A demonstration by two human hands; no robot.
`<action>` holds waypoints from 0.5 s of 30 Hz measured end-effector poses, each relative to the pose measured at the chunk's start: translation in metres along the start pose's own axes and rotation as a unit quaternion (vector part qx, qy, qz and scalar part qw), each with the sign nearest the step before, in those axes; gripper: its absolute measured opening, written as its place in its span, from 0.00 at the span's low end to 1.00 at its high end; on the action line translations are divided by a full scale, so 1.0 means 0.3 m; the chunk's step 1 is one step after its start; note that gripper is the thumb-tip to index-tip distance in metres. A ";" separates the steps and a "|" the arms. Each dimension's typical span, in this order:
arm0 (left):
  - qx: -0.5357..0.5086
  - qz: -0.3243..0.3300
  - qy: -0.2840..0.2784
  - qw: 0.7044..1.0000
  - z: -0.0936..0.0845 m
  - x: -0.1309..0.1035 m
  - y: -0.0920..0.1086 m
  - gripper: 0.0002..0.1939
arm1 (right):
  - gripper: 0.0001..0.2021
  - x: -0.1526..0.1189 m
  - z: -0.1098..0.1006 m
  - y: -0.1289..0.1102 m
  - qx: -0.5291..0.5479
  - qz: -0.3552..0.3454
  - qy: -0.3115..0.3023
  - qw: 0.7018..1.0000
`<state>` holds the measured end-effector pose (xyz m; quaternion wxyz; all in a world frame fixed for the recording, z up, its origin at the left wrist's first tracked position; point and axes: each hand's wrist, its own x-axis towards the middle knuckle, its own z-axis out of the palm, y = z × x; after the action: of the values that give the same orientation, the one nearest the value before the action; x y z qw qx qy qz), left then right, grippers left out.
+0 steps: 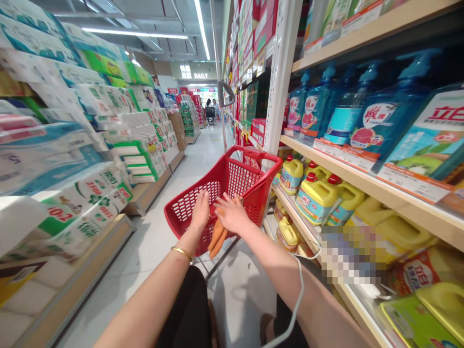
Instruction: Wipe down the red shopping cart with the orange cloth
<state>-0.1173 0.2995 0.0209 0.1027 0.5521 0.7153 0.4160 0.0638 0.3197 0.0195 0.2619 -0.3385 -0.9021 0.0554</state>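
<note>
The open, seemingly empty left hand leaves the right hand, its hold unclear, best steadying the slender orange carrots by the red perforated-plastic cart.

Two hands, one bracelet, one cart show.

A red shopping cart is standing near the middle of the dial. At eight o'clock, the left hand is stretching its fingers at the cart's near side, a gold bracelet circling its wrist. At six, the right hand is spreading its fingers over an orange object, whose two long ends are showing below the palm. A white cable is crossing the right forearm at five. Paper packs are rising at nine, blue pump bottles are lining a shelf at two, and yellow jugs are sitting below them, between three and four.
</note>
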 end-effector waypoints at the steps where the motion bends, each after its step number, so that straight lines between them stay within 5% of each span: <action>1: 0.006 0.015 -0.005 1.000 -0.033 0.003 -0.023 0.37 | 0.21 0.010 -0.020 0.030 -0.013 0.043 0.018 0.999; 4: 0.055 0.052 -0.025 0.997 -0.146 0.013 -0.120 0.32 | 0.21 0.040 -0.078 0.128 -0.047 0.136 0.068 0.987; 7: 0.218 0.041 -0.100 0.970 -0.212 0.016 -0.219 0.33 | 0.21 0.053 -0.063 0.121 -0.040 0.130 0.069 0.988; 12: 0.244 0.027 -0.117 0.962 -0.187 -0.005 -0.279 0.33 | 0.22 0.041 0.072 -0.077 0.024 -0.007 -0.015 1.000; 15: 0.255 0.003 -0.096 0.962 -0.173 -0.014 -0.275 0.36 | 0.23 0.041 0.093 -0.104 0.044 -0.045 -0.052 0.997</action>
<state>-0.2053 0.2674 -0.0061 0.0254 0.5995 0.7826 0.1658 0.0236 0.3058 0.0095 0.2312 -0.2825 -0.9255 0.1007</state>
